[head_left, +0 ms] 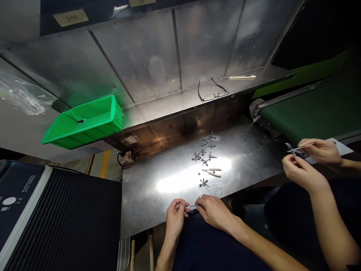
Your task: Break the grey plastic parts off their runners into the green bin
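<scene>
The small grey piece [193,206] lies between your hands at the near edge of the bench [248,158]. Your right hand [214,212] pinches it in a narrow grip. Your left hand [175,218] is curled just beside it, and this view does not show whether the left grip bears on the piece. Working with both hands close together at the edge appears to keep the piece steady and within reach of each.

Directly beyond your hands, grey parts [203,150] lie scattered on the bench. The pliers [212,172], with beige handles, lie among them, placed for an easy reach. On the far shelf [169,103] rest a thin dark eyeglass frame [213,90] and a slim rod [241,77]. A green plastic bin [84,122] stands far left. To the right, a co-worker's hands [310,158] hold a grey part [296,149] near a white sheet [338,148], beside a green conveyor belt [310,113].
</scene>
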